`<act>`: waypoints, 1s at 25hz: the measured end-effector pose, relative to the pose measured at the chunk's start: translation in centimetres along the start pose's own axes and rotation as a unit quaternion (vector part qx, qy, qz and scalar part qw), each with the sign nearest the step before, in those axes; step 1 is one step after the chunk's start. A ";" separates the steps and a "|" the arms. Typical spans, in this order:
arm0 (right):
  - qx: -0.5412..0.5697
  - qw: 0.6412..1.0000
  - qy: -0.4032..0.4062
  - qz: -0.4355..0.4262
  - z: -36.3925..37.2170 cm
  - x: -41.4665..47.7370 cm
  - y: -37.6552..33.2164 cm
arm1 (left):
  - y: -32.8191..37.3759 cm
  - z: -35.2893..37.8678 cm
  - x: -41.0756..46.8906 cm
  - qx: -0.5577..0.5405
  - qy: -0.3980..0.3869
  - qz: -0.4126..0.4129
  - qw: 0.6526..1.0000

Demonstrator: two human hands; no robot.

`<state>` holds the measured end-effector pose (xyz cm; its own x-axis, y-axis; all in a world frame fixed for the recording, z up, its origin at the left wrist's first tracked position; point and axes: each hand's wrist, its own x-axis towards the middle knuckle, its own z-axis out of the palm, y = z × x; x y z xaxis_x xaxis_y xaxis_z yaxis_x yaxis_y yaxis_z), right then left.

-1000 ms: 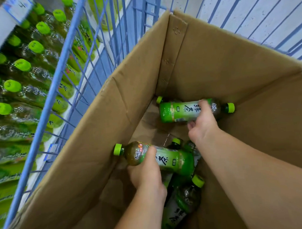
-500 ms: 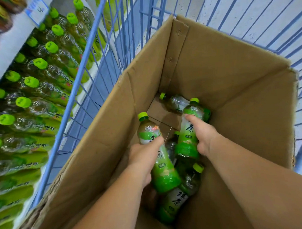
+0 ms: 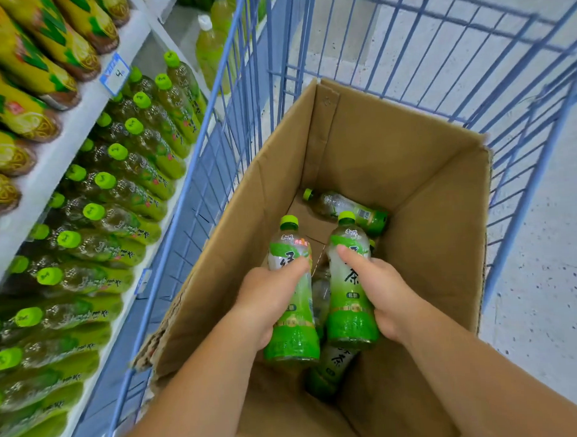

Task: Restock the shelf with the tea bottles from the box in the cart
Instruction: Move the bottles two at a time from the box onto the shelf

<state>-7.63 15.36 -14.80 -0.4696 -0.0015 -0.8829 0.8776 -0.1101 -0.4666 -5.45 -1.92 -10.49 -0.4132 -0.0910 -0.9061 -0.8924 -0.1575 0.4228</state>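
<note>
Held tea bottles [image 3: 350, 294] raised, loose bottles [image 3: 333, 364] half-hidden

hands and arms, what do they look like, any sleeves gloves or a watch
The left hand and right hand are bare, with no gloves. The left arm and right arm are uncovered up to the frame edge: no sleeves, watch or bracelet in sight. The fingers are mostly hidden, so rings cannot be ruled out.
</note>
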 end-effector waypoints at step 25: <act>-0.183 0.954 -0.015 -0.236 2.8 -29.8 0.7 | -2.2 -9.8 -25.4 0.086 0.036 0.272 0.958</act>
<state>6.74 12.53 11.34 -0.8186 -0.0672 -0.5704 0.5401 0.2479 -0.8043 8.75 -8.91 11.74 -0.8178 -0.1827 -0.5457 -0.5673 0.0972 0.8177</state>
